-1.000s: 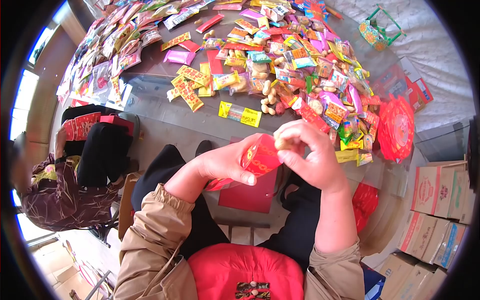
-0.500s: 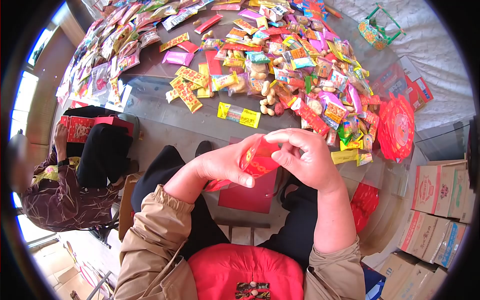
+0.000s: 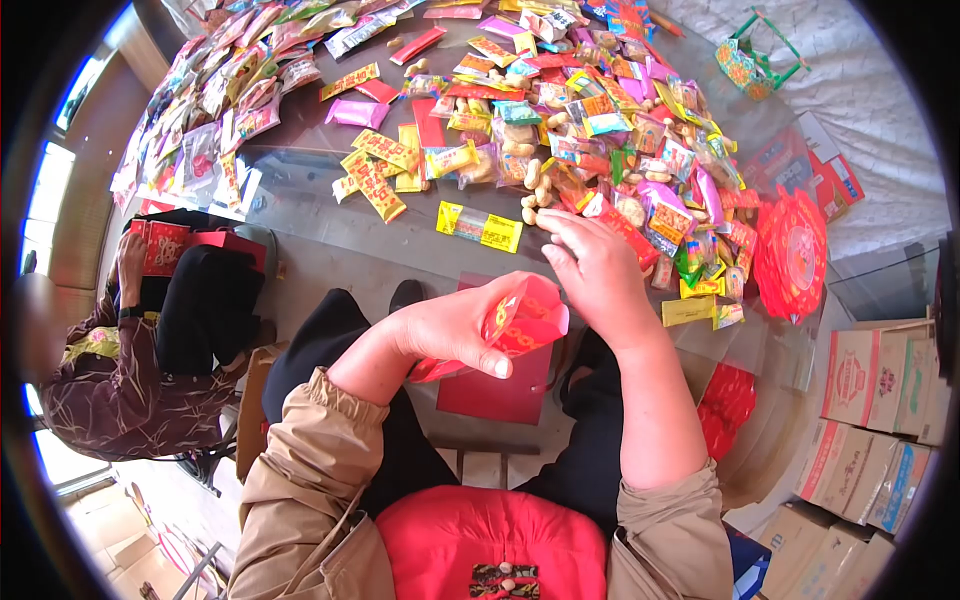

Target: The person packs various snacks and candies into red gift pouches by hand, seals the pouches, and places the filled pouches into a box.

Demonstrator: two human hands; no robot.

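Observation:
My left hand [image 3: 440, 327] is closed around a red paper pouch [image 3: 528, 318] with gold print. The pouch's mouth is spread and faces right; its inside cannot be made out. My right hand [image 3: 603, 272] reaches over the table's near edge, fingers stretched out and thumb apart. Its fingertips are at the peanuts [image 3: 540, 185] beside the heap of wrapped sweets [image 3: 640, 130], and they cover part of it. A yellow-ended clear packet [image 3: 480, 227] lies to the left of those fingertips. Below the pouch a dark red flat item [image 3: 497, 390] shows between my knees.
Many small packets [image 3: 240, 80] cover the glass table's left side. Red decorated pouches [image 3: 792, 255] lie at its right edge. At the left sits another person [image 3: 130, 390] with a red box [image 3: 160, 247]. Cardboard boxes [image 3: 860, 470] are stacked at lower right.
My right hand has moved away from the pouch's mouth, up to the peanuts and sweets. The left hand keeps the pouch in nearly the same place. The other person's hand has shifted slightly.

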